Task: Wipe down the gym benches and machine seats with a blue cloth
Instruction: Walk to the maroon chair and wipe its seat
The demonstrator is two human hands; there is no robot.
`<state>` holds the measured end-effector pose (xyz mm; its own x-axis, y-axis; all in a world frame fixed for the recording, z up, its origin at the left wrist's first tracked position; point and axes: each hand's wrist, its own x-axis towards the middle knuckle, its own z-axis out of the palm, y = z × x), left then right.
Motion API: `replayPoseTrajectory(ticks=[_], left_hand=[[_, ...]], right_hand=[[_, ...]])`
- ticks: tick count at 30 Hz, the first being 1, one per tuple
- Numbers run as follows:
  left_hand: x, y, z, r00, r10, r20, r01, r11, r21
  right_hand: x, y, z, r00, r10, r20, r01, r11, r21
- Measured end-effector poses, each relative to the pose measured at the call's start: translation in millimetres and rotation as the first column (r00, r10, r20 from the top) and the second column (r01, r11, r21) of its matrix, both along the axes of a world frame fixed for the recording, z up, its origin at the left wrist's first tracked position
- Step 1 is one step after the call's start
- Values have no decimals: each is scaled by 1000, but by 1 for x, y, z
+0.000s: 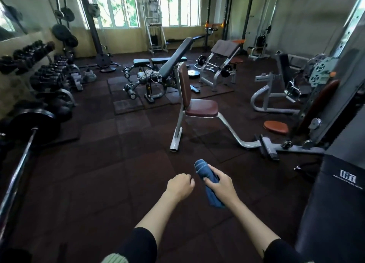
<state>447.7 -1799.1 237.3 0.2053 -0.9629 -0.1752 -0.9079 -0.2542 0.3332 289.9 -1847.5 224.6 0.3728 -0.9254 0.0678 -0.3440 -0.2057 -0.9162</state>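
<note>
Right hand [219,183] fingers wrapped round one rolled blue cloth [207,181], held low over floor [98,173]. Left hand [180,185] empty, fingers curled in loose fist, just beside cloth, not touching. One brown seat [201,108] ahead, well apart. One black incline bench [173,59] behind it. Two forearms, black sleeves.

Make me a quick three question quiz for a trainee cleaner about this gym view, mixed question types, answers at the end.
1. True or false: the blue cloth is in the right hand.
2. Which seat stands nearest, straight ahead of the hands? A) brown upright seat B) black incline bench C) round orange pad
3. Fill in: the left hand holds ____.

Key: 1 true; 2 A; 3 nothing, it is loosely closed and empty.
</note>
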Motion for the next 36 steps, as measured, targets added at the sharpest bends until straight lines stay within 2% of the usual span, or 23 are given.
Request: replayPoseTrajectory(ticks=[10,24,36], left_hand=[[24,-195,-6,998,-62,-8,62,998,7],[13,-459,-28,999,11,-40,-8,998,57],[61,-661,-45,998,35,-54,-30,996,86]], right_hand=[[24,-187,-2,995,-92,-33,91,995,-31],[14,-466,-20,995,36,-96,-35,999,7],[59,-661,-42,993,50,-103,-45,998,54]])
